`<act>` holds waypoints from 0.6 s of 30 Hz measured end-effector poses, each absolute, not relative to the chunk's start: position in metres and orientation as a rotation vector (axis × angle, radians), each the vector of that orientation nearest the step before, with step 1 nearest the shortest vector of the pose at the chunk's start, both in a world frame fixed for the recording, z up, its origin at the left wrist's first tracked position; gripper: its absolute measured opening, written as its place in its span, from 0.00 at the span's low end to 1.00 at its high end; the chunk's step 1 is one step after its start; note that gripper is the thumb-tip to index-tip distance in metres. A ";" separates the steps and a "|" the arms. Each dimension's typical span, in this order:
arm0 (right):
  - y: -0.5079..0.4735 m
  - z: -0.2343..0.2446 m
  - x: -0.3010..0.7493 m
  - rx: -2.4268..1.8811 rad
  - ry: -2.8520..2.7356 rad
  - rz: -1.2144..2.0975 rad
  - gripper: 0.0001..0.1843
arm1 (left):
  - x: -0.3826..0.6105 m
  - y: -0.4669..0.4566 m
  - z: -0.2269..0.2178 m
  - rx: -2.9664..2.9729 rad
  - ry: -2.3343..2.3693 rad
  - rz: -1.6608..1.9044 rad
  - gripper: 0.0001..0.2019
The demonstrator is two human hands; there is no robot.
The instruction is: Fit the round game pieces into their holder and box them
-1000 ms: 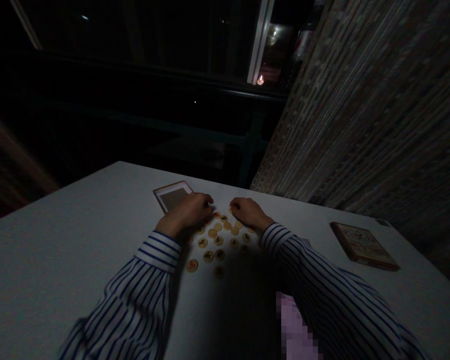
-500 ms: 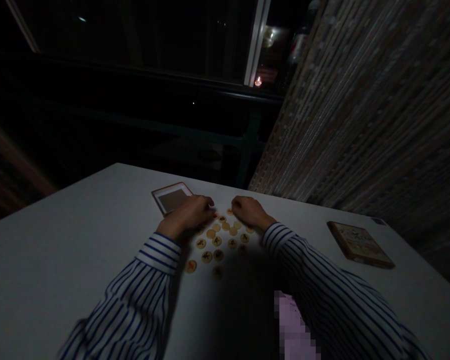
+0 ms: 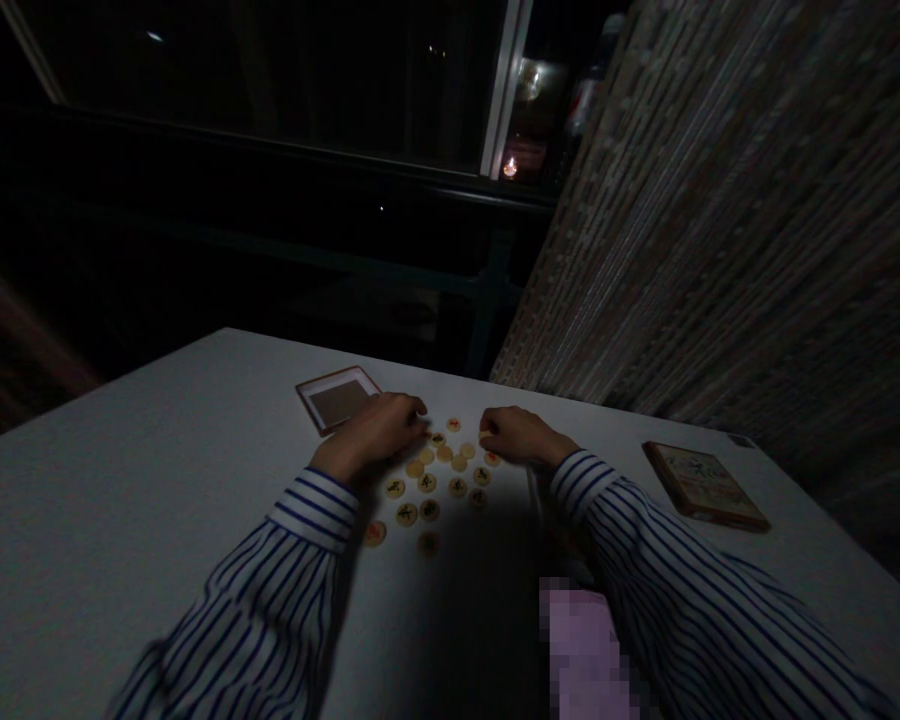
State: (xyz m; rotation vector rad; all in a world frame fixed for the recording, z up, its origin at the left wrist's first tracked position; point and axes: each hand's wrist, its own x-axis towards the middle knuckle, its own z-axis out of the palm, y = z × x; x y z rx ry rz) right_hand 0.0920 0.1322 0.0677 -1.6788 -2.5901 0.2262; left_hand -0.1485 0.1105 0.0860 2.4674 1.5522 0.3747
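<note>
Round wooden Chinese chess pieces [image 3: 427,483] lie scattered on the white table, several with black or red characters and several blank side up. My left hand [image 3: 379,432] is at the left edge of the spread, fingers curled and pointing down; what they hold, if anything, is hidden. Across from it, my right hand [image 3: 521,436] has its thumb and fingers pinched at the edge of a pale chess piece [image 3: 484,437]. A red-marked piece [image 3: 454,425] lies between the hands at the far side.
A shallow open box part [image 3: 311,404] with a brown rim sits behind my left hand. To the right lies a flat box with a printed lid [image 3: 709,485]. A bead curtain [image 3: 645,250] hangs beyond the table's right side, near a dark window.
My right hand has shifted right, away from the red-marked piece at the far side, which now shows fully. My left hand stays nearly in place. The view has turned slightly.
</note>
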 end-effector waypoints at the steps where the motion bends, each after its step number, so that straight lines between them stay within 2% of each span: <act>1: 0.132 0.066 0.092 -1.681 -2.575 0.224 0.12 | -0.148 0.110 0.086 2.485 1.543 0.377 0.15; 5: 0.135 0.064 0.091 -1.643 -2.478 0.329 0.11 | -0.145 0.109 0.085 2.537 1.528 0.407 0.16; 9: 0.137 0.071 0.088 -1.489 -2.109 0.898 0.11 | -0.141 0.106 0.088 2.568 1.516 0.454 0.17; 12: 0.133 0.083 0.083 -1.369 -1.898 1.182 0.08 | -0.136 0.102 0.092 2.584 1.490 0.534 0.17; 18: 0.125 0.095 0.075 -1.310 -1.693 1.379 0.09 | -0.127 0.097 0.093 2.627 1.387 0.697 0.18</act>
